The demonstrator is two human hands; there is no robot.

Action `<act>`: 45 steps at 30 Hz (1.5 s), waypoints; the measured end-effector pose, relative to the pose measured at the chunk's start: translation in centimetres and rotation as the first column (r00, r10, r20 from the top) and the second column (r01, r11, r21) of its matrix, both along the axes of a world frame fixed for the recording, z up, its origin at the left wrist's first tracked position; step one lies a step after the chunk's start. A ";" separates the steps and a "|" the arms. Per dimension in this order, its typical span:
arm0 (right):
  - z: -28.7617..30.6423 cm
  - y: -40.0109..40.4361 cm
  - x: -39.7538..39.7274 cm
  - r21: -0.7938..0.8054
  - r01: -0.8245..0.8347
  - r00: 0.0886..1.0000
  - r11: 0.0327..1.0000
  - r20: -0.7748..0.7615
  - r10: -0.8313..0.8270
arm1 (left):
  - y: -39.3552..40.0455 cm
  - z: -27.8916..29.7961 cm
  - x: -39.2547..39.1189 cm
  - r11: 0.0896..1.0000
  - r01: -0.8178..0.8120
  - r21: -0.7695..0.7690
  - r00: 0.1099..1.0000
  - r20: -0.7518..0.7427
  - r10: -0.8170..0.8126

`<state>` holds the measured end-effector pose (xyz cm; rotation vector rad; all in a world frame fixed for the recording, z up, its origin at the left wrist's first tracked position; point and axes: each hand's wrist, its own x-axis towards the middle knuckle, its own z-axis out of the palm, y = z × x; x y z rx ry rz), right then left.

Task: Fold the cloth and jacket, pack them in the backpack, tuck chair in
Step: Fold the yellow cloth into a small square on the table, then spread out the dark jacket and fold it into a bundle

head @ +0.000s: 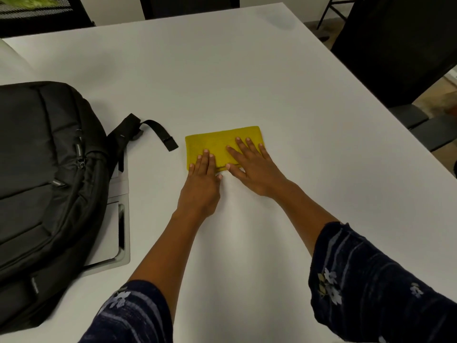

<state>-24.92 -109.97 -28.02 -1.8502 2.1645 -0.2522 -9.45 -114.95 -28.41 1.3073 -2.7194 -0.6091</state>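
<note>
Two bare forearms in dark, short, floral-print fabric sleeves.

Left navy cloth sleeve (133, 315) printed with pale streaky stripes and a whitish flower near its hem; right navy cloth sleeve (376, 288) patterned alike, with pale flowers touched with yellow. Left hand (201, 180) and right hand (254, 167) bare, without rings or watch; short plain nails.

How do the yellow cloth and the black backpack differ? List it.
The yellow cloth lies flat as a small folded rectangle; the black backpack is bulky and far larger. The left hand and right hand press the cloth; nothing touches the backpack. Both rest on the white table.
</note>
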 end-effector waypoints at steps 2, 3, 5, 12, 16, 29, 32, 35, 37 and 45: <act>0.8 2.0 0.8 -0.182 0.076 0.987 0.980 0.154 -0.048 | 1.3 0.9 0.5 0.999 -0.022 -0.024 0.999 -0.032 0.021; 0.9 3.4 1.5 -0.271 0.119 0.979 0.955 0.194 -0.067 | 2.4 1.3 0.8 0.998 -0.034 -0.052 0.998 -0.049 0.031; 0.7 6.7 3.0 -0.345 0.160 0.971 0.925 0.226 -0.084 | 5.3 2.1 1.5 0.996 -0.034 -0.082 0.997 -0.072 0.028; 1.5 17.0 7.4 0.022 0.015 0.994 1.000 0.107 -0.017 | 15.7 4.9 4.6 0.999 0.051 0.003 0.993 0.102 -0.051; 5.8 20.6 8.6 0.023 0.015 0.992 1.000 0.128 -0.018 | 20.1 8.8 5.5 1.000 0.023 0.017 0.997 0.072 -0.024; 20.2 35.7 16.1 -0.174 0.308 0.922 0.935 0.298 -0.248 | 34.2 20.6 11.8 0.993 0.078 0.087 0.910 -0.413 -0.036; 22.9 40.7 19.0 -0.205 0.377 0.900 0.903 0.311 -0.305 | 38.4 22.1 14.3 0.987 0.132 0.089 0.852 -0.519 -0.067; 25.0 46.0 22.1 -0.206 0.446 0.871 0.871 0.323 -0.370 | 42.4 23.3 16.5 0.975 0.181 0.127 0.773 -0.631 -0.061; 25.8 49.6 23.9 -0.192 0.504 0.844 0.842 0.317 -0.433 | 45.2 23.6 17.6 0.958 0.236 0.166 0.739 -0.671 -0.066; 27.6 63.9 28.4 -0.095 0.710 0.696 0.697 0.238 -0.677 | 57.1 23.7 18.8 0.789 0.528 0.313 0.665 -0.730 -0.155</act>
